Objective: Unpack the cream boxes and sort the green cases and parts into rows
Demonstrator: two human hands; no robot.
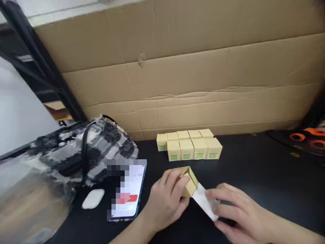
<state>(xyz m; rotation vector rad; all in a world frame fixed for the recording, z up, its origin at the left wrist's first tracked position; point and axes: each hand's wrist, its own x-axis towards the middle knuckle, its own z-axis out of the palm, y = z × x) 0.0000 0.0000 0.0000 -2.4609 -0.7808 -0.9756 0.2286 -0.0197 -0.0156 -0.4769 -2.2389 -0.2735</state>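
Both forearms enter from the bottom edge and meet low over the black worktop (254, 169). The left hand (166, 200) lies palm down, its fingers (175, 181) curled and closed around the near side of a small tan cardboard box (190, 181), which sits tilted on one corner just above the knuckles. The right hand (237, 208) comes in from the right, wrist low, its fingers pinched shut on a white folded paper slip (205, 201) that runs slanting from the box's lower right opening down to the fingertips. Box and slip touch; the two hands stay a little apart, with the slip between them.

Behind the hands, two rows of matching tan boxes with green labels (190, 145) stand against a large brown corrugated cardboard sheet (193, 74). To the left lie a smartphone with a lit screen (129, 193), a white oval earbud case (93, 198) and a black-and-white patterned bag (83, 152).
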